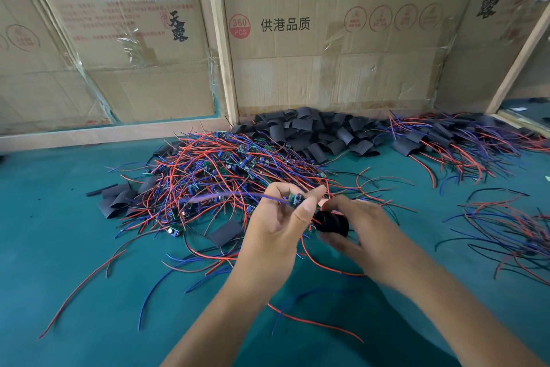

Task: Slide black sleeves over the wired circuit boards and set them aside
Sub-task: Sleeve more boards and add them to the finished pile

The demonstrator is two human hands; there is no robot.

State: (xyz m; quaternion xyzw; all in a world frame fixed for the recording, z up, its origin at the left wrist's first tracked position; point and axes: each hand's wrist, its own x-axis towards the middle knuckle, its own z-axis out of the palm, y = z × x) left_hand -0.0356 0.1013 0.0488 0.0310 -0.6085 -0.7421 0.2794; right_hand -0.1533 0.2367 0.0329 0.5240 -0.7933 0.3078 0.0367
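Cardboard cartons (327,39): taped, standing as a back wall behind everything.
Green tabletop (74,247): bare in front of the central heap.
Heap of wired circuit boards (208,176): red, blue and black leads tangled, unsleeved, at centre.
Pile of black sleeves (312,134): just behind the heap, against the cartons.
Sleeved boards (446,140): set aside to the right of the heap, wires trailing.
Left hand (285,226): in front of the heap; fingers (312,192) pinch one small circuit board (294,199), its blue lead (226,196) running left.
Right hand (360,226): beside the left, fingers curled round one black sleeve (331,222), just below the board and not yet over it.
Handling note: likely best to squeeze the sleeve mouth round, gather the leads, feed them through first, then draw the board squarely inside.
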